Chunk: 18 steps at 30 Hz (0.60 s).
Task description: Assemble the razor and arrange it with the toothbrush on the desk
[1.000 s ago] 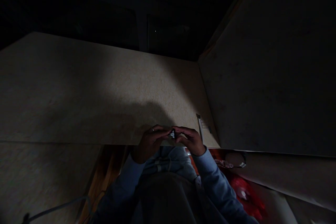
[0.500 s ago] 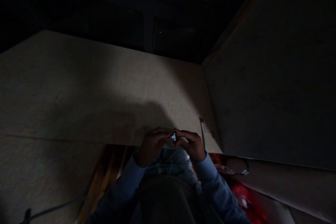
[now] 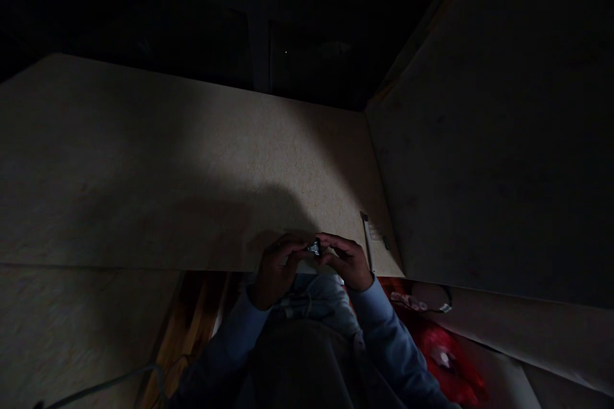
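A small shiny silver-and-dark object (image 3: 314, 247) sits between my two hands, near the front edge of the table (image 3: 249, 134). Its kind is too small and dim to make out. My left hand (image 3: 278, 268) pinches it from the left with fingertips and thumb. From the other side, my right hand (image 3: 349, 261) grips it between thumb and fingers. Both hands face each other, fingertips close together.
A thin pale strip (image 3: 368, 239) and a small dark piece (image 3: 386, 243) lie at the table's right end. A dark upright panel (image 3: 494, 140) rises there. Below right are a pair of glasses (image 3: 407, 301) and a red bag (image 3: 446, 351). A cable (image 3: 110, 383) runs at lower left.
The view shifts slightly right and then back left. Both hands keep their pinch on the small object, which tilts a little between the fingers.
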Motion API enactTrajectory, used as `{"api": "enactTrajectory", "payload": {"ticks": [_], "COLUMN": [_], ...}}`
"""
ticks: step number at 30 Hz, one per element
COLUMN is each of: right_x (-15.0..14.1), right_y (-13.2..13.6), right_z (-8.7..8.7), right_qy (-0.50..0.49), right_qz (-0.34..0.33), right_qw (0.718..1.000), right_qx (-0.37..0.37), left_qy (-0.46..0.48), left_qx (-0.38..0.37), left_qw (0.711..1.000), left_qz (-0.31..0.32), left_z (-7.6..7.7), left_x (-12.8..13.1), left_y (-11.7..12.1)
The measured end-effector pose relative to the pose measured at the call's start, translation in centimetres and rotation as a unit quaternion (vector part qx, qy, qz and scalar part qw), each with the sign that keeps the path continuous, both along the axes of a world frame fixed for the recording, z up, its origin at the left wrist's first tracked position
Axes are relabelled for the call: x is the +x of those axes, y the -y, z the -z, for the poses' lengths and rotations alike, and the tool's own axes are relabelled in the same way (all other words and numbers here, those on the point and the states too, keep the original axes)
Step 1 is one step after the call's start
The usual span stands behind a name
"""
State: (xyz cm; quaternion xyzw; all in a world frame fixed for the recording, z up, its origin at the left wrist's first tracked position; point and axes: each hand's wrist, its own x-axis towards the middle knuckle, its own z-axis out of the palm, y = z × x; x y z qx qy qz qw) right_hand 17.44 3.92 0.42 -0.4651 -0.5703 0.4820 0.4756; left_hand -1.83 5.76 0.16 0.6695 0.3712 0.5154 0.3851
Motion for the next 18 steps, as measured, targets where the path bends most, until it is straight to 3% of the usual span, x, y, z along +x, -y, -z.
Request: {"api": "enactTrajectory", "payload": {"ticks": [5,12,16,18], "right_x": [0.7,2.5,6.9,10.2], "right_y": [-0.5,-1.7,-1.9,-1.5], "right_z": [0.8,1.6,2.8,3.6], "right_qy": [0.003,0.071,0.149,0.239], "right_qz": [-0.006,-0.018,0.065,0.132], "right_qw": [1.0,0.997,0.986,0.962], "right_qx": [-0.014,0.02,0.025,0.017], "left_qy": [-0.007,-0.017,-0.019,-0.025], "left_qx": [-0.029,-0.142,-0.265,-0.311], "left_qw": [0.999,0.989,0.964,0.95], "left_qz": [0.028,0.031,0.005,-0.013], "left_z": [0.3,0.9,1.6,2.1], "left_x": [0.1,0.4,0.0,-0.2], "left_y": [-0.8,-1.5,-2.0,-2.2]}}
